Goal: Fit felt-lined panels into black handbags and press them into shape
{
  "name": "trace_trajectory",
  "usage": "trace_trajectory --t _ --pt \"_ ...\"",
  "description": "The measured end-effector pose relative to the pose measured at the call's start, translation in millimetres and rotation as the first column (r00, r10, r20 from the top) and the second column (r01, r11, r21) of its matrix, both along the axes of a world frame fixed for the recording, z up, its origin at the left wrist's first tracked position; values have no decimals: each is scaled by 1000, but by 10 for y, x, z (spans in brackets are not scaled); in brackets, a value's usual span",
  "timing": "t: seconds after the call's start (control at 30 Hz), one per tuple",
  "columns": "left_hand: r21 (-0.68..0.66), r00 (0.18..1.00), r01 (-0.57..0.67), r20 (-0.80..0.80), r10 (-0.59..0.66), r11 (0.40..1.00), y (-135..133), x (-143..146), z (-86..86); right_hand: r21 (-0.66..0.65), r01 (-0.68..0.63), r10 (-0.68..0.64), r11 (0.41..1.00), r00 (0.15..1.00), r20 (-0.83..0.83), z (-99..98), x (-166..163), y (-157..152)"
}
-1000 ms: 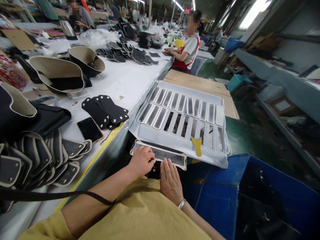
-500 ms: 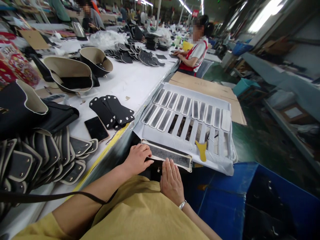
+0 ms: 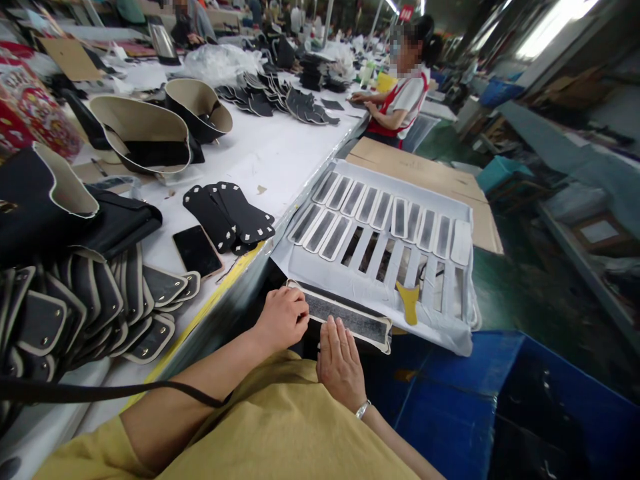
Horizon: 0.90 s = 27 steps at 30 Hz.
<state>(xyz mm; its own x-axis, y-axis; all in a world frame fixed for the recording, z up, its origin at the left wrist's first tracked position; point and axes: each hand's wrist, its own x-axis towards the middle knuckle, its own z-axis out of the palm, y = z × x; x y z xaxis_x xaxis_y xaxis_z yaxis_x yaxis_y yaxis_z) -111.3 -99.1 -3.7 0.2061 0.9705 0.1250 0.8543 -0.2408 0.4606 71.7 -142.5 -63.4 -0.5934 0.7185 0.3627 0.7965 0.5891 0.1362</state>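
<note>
In front of my body lies a long dark grey strip with a pale border (image 3: 347, 313), seemingly the bottom panel of a black bag; what is under it is dark and mostly hidden. Curled around its left end, my left hand (image 3: 284, 317) grips the edge, thumb beside the bent fingers. My right hand (image 3: 340, 363) is flat, fingers straight and together, their tips resting against the near long edge. Just beyond the strip, a grey slotted rack (image 3: 440, 327) carries rows of similar pale-edged strips (image 3: 335, 240). A yellow Y-shaped piece (image 3: 410, 303) sits on its near rim.
On the white table (image 3: 280, 150) at left are open black bags (image 3: 145, 150), a phone (image 3: 197, 252), black panels (image 3: 230, 213) and piled pale-edged flaps (image 3: 90, 300). A blue bin (image 3: 450, 400) stands at right. A co-worker (image 3: 403, 93) is beyond the cardboard sheet (image 3: 420, 170).
The view has shifted slightly. My left thumb has drawn in closer to the fingers. The right hand stays flat at the strip's near edge.
</note>
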Motion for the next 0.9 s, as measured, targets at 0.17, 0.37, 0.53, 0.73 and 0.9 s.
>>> trace_trajectory --t 0.17,0.37,0.53,0.73,0.9 --pt "0 1000 -24 -2 24 1000 0 22 16 3 -22 22 1000 1000 5 19 -96 29" --pt "25 991 24 129 -27 999 3 -240 -53 -1 -25 25 1000 1000 6 44 -183 104" --pt "37 954 111 278 -117 993 46 -561 -196 -6 -65 65 998 998 -13 45 -218 135" --pt "14 919 135 372 -131 991 81 -590 -247 -9 -103 103 995 995 -13 45 -302 168" --pt "10 926 56 373 -56 998 69 -507 -236 -3 -127 127 992 992 -25 44 -369 205"
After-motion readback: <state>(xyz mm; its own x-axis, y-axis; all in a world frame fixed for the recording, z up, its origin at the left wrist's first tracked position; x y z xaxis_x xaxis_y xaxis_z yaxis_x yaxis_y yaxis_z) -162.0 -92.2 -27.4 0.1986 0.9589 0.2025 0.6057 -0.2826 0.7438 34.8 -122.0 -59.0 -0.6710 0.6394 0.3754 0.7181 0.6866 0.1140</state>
